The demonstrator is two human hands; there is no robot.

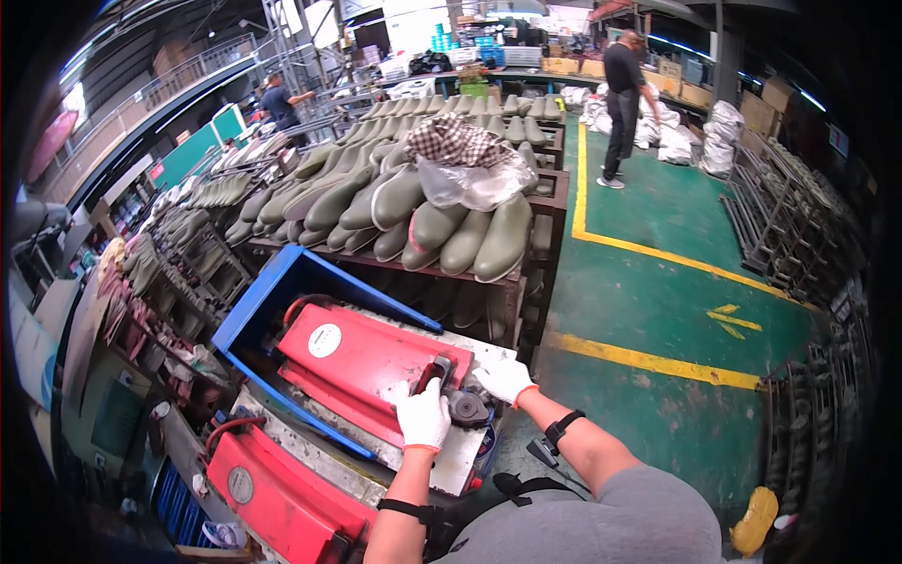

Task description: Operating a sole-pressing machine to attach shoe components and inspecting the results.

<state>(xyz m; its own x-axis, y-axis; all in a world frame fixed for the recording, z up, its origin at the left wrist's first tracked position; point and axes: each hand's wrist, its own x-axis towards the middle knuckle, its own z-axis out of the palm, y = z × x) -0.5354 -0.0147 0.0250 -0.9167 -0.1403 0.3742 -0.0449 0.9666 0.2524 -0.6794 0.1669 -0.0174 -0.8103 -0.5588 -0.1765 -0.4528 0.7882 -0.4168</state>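
Note:
My left hand (pixel 423 418), in a white knit glove, is at the near end of a red metal machine cover (pixel 376 362). Its fingers are closed round a dark handle-like piece (pixel 433 372) there. My right hand (pixel 503 379), gloved too, has its fingers stretched over the pale plate (pixel 484 348) beside the cover and holds nothing I can see. Between the hands sits a round black part (pixel 467 407). A blue bin-like frame (pixel 246 305) surrounds the far end of the red cover, which carries a round white label.
A second red cover (pixel 282 489) lies nearer, at left. Racks of olive rubber boots (pixel 503 240) stand ahead, with a checked cloth (pixel 460 141) in plastic on top. Yellow lines (pixel 658 362) mark the green floor at right. One person (pixel 623 103) stands there; another (pixel 279 101) is far left.

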